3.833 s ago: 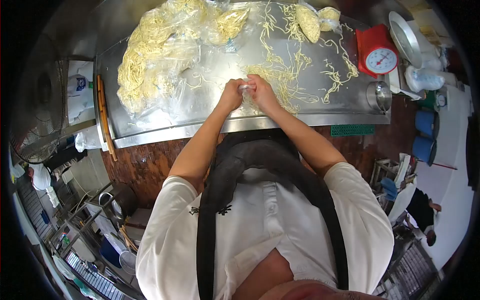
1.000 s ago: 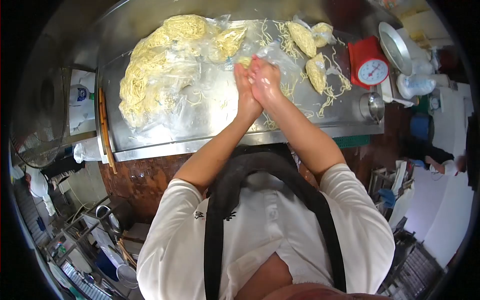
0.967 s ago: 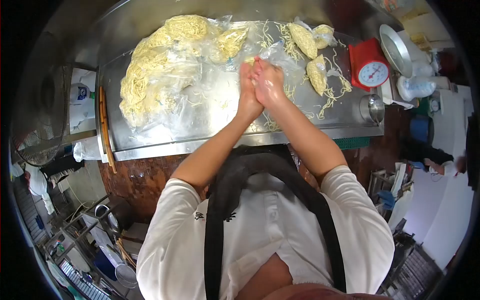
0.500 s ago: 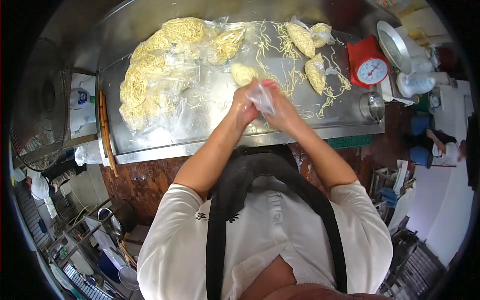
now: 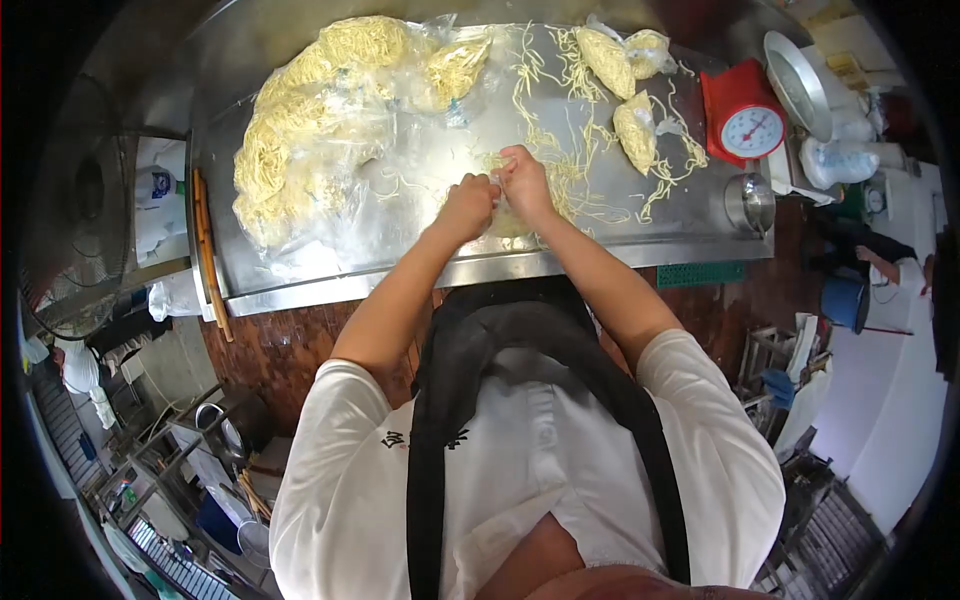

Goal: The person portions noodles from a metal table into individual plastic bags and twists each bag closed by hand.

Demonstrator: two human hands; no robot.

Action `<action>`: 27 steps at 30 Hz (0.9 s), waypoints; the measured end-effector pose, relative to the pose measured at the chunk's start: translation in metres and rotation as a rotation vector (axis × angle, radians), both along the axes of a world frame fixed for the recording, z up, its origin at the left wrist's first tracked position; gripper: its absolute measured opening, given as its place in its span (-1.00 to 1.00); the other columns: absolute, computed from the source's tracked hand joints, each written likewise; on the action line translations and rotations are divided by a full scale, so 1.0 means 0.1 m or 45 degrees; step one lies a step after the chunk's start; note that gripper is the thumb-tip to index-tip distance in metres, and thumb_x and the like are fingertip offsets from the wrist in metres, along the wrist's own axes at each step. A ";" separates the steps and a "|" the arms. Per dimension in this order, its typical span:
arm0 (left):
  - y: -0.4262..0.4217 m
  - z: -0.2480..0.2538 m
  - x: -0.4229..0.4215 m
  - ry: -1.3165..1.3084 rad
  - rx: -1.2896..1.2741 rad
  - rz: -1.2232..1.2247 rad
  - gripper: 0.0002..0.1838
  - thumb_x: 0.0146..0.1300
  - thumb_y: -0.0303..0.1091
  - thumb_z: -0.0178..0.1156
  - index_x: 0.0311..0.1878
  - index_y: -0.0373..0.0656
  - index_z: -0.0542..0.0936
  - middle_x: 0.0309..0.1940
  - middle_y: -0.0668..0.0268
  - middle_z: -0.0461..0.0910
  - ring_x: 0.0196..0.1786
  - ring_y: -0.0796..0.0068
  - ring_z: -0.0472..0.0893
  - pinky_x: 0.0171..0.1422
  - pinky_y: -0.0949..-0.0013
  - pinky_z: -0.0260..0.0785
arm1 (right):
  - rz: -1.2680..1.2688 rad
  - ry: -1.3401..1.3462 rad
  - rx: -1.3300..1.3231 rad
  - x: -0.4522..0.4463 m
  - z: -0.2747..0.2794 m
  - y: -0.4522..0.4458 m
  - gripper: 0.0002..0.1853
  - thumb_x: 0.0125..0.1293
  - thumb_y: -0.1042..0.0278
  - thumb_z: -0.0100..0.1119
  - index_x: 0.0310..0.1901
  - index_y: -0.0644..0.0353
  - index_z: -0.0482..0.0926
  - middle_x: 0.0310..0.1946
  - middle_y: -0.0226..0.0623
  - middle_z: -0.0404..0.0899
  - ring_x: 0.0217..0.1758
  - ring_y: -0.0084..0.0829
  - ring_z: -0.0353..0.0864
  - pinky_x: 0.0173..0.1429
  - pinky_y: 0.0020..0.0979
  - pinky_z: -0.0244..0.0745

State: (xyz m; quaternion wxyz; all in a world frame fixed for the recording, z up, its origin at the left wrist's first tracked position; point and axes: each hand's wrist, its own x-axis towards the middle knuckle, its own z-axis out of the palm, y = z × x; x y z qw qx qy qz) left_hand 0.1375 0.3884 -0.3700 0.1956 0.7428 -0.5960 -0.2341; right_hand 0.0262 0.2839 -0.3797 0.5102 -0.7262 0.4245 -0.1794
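Observation:
Near the table's front edge, my left hand (image 5: 469,205) is closed in a pinch. Beside it on the right, my right hand (image 5: 526,185) has its fingers pressed together too. Between and below them shows part of a clear plastic bag of noodles (image 5: 512,222); both hands appear to grip its top, though the fingers hide most of the plastic. Loose noodles (image 5: 590,200) lie scattered to the right of my hands. Farther back rest filled bags, one being an upright-lying noodle bag (image 5: 635,133).
A heap of noodles in plastic (image 5: 290,150) covers the metal table's left side. At right stand a red scale (image 5: 742,115), a metal pan (image 5: 797,85) and a metal cup (image 5: 748,203). Wooden sticks (image 5: 207,250) lie along the left edge. Another person (image 5: 900,280) is far right.
The noodle bag has swung from beyond my hands to below them, nearer me. My hands have turned over, drawn slightly apart, and now pinch at its top.

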 end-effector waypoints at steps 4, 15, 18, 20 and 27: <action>0.09 -0.20 -0.05 0.278 -0.111 0.277 -0.82 -0.01 -0.60 0.19 -0.37 -0.13 0.70 -0.27 -0.05 0.60 -0.14 -0.15 0.57 0.04 0.06 0.44 | 0.061 -0.050 -0.071 -0.14 -0.35 0.16 -0.75 0.24 0.45 0.29 -0.05 0.26 0.62 -0.48 -0.20 0.64 -0.42 -0.39 0.64 -0.23 -0.39 0.57; 0.43 -0.11 -0.07 0.512 0.066 0.331 -0.80 0.17 -0.45 0.24 -0.16 -0.33 0.61 -0.36 0.05 0.63 -0.28 0.20 0.61 -0.09 0.23 0.45 | 0.345 0.095 0.125 -0.37 -0.26 0.18 -0.84 0.20 0.30 0.36 -0.30 0.21 0.66 -0.43 -0.22 0.70 -0.36 -0.28 0.70 -0.20 -0.31 0.57; 0.51 -0.13 -0.13 0.522 0.113 0.361 -0.78 0.24 -0.40 0.25 -0.12 -0.35 0.61 -0.37 0.10 0.63 -0.31 0.31 0.59 -0.13 0.28 0.43 | 0.357 0.164 0.030 -0.28 -0.15 0.23 -0.88 0.19 0.36 0.33 -0.31 0.21 0.66 -0.43 -0.22 0.71 -0.32 -0.28 0.72 -0.18 -0.31 0.59; 0.51 -0.11 -0.16 0.642 0.173 0.452 -0.77 0.28 -0.37 0.24 -0.12 -0.35 0.61 -0.38 0.13 0.63 -0.33 0.36 0.56 -0.15 0.30 0.42 | 0.350 0.056 -0.035 -0.23 -0.05 0.30 -0.83 0.19 0.37 0.33 -0.23 0.25 0.64 -0.41 -0.19 0.71 -0.29 -0.25 0.73 -0.13 -0.31 0.60; 0.52 0.01 -0.22 0.774 0.054 0.624 -0.81 0.27 -0.42 0.23 -0.11 -0.31 0.60 -0.38 0.16 0.61 -0.32 0.35 0.56 -0.15 0.30 0.42 | 0.423 -0.041 0.144 -0.29 -0.14 0.38 -0.57 0.11 0.48 0.36 0.04 0.26 0.50 -0.19 -0.08 0.66 -0.15 -0.14 0.70 -0.08 -0.26 0.59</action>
